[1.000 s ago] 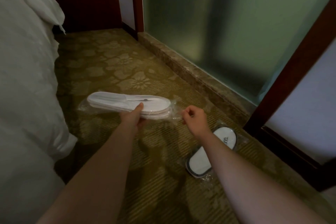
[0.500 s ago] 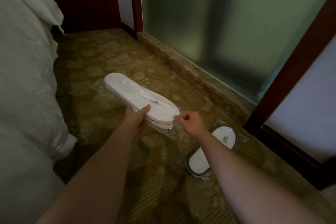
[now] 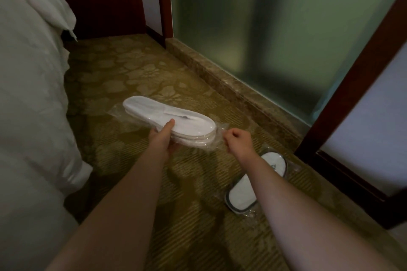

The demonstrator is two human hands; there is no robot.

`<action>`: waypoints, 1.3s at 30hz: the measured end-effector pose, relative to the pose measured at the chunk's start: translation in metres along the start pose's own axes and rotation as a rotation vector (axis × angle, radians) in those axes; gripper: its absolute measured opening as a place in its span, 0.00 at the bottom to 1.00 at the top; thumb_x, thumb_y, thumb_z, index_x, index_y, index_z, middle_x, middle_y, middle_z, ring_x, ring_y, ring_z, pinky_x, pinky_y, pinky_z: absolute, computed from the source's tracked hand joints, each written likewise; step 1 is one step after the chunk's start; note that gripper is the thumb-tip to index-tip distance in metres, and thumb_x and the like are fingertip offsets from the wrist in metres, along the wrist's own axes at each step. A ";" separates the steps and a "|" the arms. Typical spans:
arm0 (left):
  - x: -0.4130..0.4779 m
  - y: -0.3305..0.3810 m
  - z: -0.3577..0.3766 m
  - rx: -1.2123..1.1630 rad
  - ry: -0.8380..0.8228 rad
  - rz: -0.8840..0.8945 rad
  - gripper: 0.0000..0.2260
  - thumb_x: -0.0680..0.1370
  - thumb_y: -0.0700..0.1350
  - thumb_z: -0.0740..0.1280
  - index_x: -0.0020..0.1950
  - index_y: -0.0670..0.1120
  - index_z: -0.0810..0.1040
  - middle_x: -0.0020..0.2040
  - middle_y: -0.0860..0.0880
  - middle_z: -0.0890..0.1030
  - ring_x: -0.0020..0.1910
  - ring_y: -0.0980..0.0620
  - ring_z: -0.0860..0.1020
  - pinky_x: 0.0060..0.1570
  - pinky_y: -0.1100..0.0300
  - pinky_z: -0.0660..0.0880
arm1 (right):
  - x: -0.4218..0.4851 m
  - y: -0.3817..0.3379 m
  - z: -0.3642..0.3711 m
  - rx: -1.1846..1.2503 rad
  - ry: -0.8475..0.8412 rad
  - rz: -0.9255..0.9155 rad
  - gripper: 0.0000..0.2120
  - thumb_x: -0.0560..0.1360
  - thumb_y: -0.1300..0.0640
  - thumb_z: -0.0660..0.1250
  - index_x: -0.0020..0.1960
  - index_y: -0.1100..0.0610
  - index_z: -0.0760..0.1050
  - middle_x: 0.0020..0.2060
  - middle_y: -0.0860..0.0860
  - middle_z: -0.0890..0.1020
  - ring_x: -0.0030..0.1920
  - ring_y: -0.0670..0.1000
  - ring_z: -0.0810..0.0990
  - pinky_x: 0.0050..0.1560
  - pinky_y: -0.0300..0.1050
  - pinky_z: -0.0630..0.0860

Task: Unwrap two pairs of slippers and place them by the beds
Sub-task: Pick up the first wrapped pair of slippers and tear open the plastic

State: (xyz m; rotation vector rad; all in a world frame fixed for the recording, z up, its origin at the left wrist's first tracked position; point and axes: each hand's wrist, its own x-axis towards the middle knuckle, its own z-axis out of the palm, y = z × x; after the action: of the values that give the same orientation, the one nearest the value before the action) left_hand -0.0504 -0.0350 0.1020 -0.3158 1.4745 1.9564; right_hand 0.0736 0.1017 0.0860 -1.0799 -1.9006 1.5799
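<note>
we've got l hand (image 3: pixel 164 138) clamped mid flat white slipper pair in clear plastic wrap (image 3: pixel 169 120); long axis runs up-left; r hand (image 3: pixel 239 141) pinching wrap's near end.

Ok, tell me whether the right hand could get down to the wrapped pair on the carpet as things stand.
Probably yes. The second wrapped pair lies on the carpet right under the right forearm with nothing on top of it. But the right hand is pinching the wrapper end of the held pair, so it must let go first.
</note>
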 end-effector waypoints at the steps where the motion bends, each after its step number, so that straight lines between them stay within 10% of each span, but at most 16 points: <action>1: 0.001 0.000 0.000 -0.029 0.023 0.007 0.29 0.75 0.45 0.69 0.74 0.50 0.62 0.66 0.43 0.74 0.56 0.43 0.77 0.51 0.49 0.79 | 0.001 0.001 -0.001 0.018 0.028 0.005 0.16 0.76 0.63 0.62 0.29 0.57 0.70 0.26 0.52 0.70 0.28 0.48 0.67 0.29 0.39 0.67; 17: 0.009 -0.005 0.000 -0.126 0.076 0.016 0.23 0.76 0.51 0.67 0.68 0.44 0.69 0.43 0.47 0.77 0.38 0.51 0.78 0.35 0.58 0.78 | -0.003 0.005 -0.018 0.281 -0.070 0.272 0.13 0.77 0.57 0.64 0.34 0.56 0.71 0.29 0.52 0.72 0.27 0.48 0.69 0.31 0.39 0.69; 27: 0.014 -0.008 -0.005 -0.066 0.083 0.023 0.24 0.75 0.50 0.68 0.70 0.47 0.68 0.62 0.43 0.78 0.49 0.47 0.79 0.48 0.53 0.78 | 0.000 -0.030 -0.008 0.258 0.092 -0.054 0.07 0.75 0.67 0.63 0.41 0.59 0.77 0.32 0.52 0.77 0.34 0.49 0.76 0.41 0.43 0.78; 32: 0.012 -0.005 -0.005 -0.053 0.025 0.014 0.25 0.75 0.53 0.67 0.70 0.49 0.69 0.62 0.44 0.78 0.48 0.48 0.79 0.39 0.55 0.78 | 0.007 -0.023 0.006 0.227 -0.018 0.092 0.11 0.75 0.65 0.66 0.34 0.58 0.74 0.36 0.57 0.79 0.36 0.52 0.80 0.43 0.45 0.80; 34: 0.013 -0.003 -0.006 -0.025 0.001 0.009 0.25 0.75 0.54 0.67 0.70 0.49 0.69 0.62 0.45 0.78 0.48 0.48 0.79 0.38 0.55 0.78 | 0.006 -0.021 0.008 0.290 -0.132 0.191 0.05 0.75 0.63 0.68 0.41 0.62 0.76 0.42 0.60 0.81 0.40 0.54 0.81 0.42 0.43 0.81; 39: 0.015 -0.003 -0.008 0.062 -0.056 -0.015 0.26 0.74 0.56 0.67 0.70 0.48 0.70 0.62 0.45 0.78 0.47 0.49 0.79 0.32 0.57 0.76 | -0.001 -0.028 0.005 0.482 -0.263 0.284 0.27 0.73 0.58 0.70 0.67 0.70 0.67 0.56 0.65 0.80 0.41 0.54 0.84 0.34 0.41 0.82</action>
State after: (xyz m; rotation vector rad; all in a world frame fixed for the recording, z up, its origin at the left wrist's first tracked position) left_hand -0.0618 -0.0362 0.0890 -0.2423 1.4896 1.8888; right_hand 0.0627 0.0963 0.1113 -0.9910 -1.4306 2.2862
